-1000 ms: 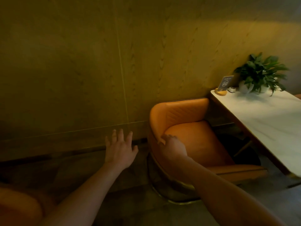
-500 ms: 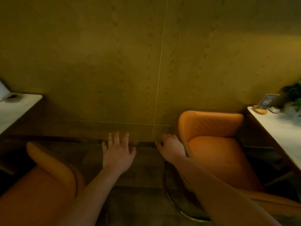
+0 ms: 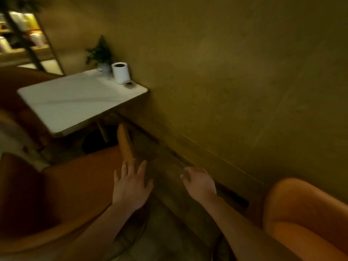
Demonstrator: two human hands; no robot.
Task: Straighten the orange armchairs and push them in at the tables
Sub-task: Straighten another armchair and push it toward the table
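Mostly dim and blurred: the orange upholstered armchair on the left (image 3: 75,185) is cut off at the frame's bottom, with its armrest tip beside the white marble-top counter (image 3: 75,100). A second orange armchair (image 3: 301,213) is cropped at right, by the wall. The left hand (image 3: 131,187) has its fingers spread straight at the left armchair's armrest; contact is unclear. The right hand (image 3: 200,185) has its fingers loosely curled, holding nothing. A small pale pot (image 3: 103,68) holds a green plant (image 3: 99,51). The contents of the white cylinder (image 3: 121,72) are unreadable.

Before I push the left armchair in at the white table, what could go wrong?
The armrest of the armchair may hit the table edge rather than slide under. A jolt could topple the paper roll standing near the table's wall-side corner. The armrest lies close to the wall and might scrape it.
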